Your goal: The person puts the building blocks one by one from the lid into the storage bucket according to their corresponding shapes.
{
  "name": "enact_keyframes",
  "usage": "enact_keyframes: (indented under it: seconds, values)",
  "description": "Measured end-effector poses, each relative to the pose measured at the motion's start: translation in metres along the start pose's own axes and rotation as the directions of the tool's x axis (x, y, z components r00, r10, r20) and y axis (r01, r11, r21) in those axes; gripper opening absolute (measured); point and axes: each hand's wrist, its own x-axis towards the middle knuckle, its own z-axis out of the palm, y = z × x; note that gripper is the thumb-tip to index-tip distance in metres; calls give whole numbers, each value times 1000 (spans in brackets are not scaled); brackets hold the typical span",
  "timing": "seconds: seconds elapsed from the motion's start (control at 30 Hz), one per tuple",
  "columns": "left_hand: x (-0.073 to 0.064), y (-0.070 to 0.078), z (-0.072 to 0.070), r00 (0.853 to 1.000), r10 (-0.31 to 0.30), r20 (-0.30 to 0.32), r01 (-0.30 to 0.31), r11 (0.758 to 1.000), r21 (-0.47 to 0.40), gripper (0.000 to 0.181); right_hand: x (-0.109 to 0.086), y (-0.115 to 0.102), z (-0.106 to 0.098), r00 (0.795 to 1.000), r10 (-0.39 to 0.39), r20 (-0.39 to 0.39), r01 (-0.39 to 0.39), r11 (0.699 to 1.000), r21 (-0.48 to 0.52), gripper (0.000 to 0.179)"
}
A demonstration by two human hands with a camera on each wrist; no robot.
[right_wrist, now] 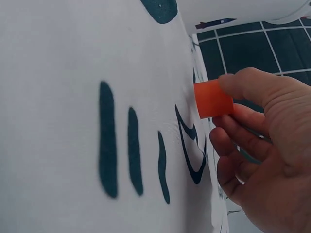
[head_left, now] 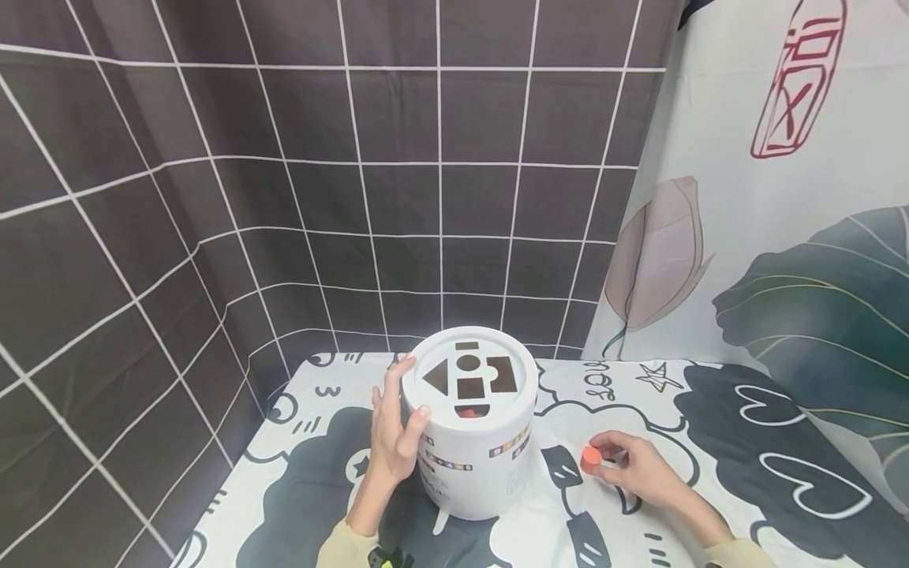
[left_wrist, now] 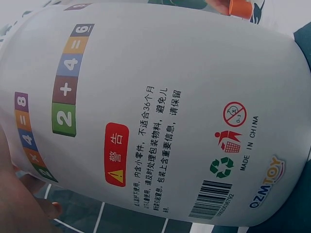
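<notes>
A white toy bucket stands upright on the cloth, its lid cut with several shaped holes. Something red-orange shows through the front hole. My left hand rests against the bucket's left side, fingertips at the lid's rim and thumb on the wall just below. In the left wrist view, printed sums and a warning label cover the bucket's wall. To the right of the bucket, my right hand pinches a small orange cylinder block between thumb and fingers, close over the cloth. The other fingers curl loosely below it.
A black-and-white cartoon-print cloth covers the table. Behind it hangs a dark curtain with a white grid, close to the bucket. A white curtain with leaf prints hangs at the right.
</notes>
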Motion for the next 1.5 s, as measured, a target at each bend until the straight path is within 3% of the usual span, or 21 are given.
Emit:
enact_keyframes:
  seconds: [0.37, 0.53, 0.67, 0.9, 1.13, 1.4, 1.5]
  values:
    - [0, -1, 0, 1000, 2, -3, -2, 1000, -3, 66, 6, -2, -6, 1000, -16, -24, 16, 1000, -26, 25]
    - [0, -1, 0, 1000, 4, -2, -4, 1000, -6, 66, 12, -12, -22, 996, -32, -84, 30, 999, -31, 25]
    - [0, -1, 0, 1000, 4, -2, -4, 1000, -10, 67, 20, -22, -38, 983, -116, -143, 111, 993, -43, 26]
    - [0, -1, 0, 1000, 5, -6, -5, 1000, -3, 66, 37, -48, -67, 972, -185, -144, 180, 982, -53, 25]
    - [0, -2, 0, 1000, -3, -3, 3, 1000, -11, 67, 55, -84, -84, 946, -295, -135, 286, 954, -86, 24]
    - [1, -1, 1, 1000, 6, -5, -6, 1000, -10, 66, 80, -123, -97, 887, -451, -102, 443, 892, -88, 26]
    - [1, -1, 1, 1000, 8, -8, -8, 1000, -7, 67, 87, -135, -99, 887, -453, -93, 447, 891, -79, 27]
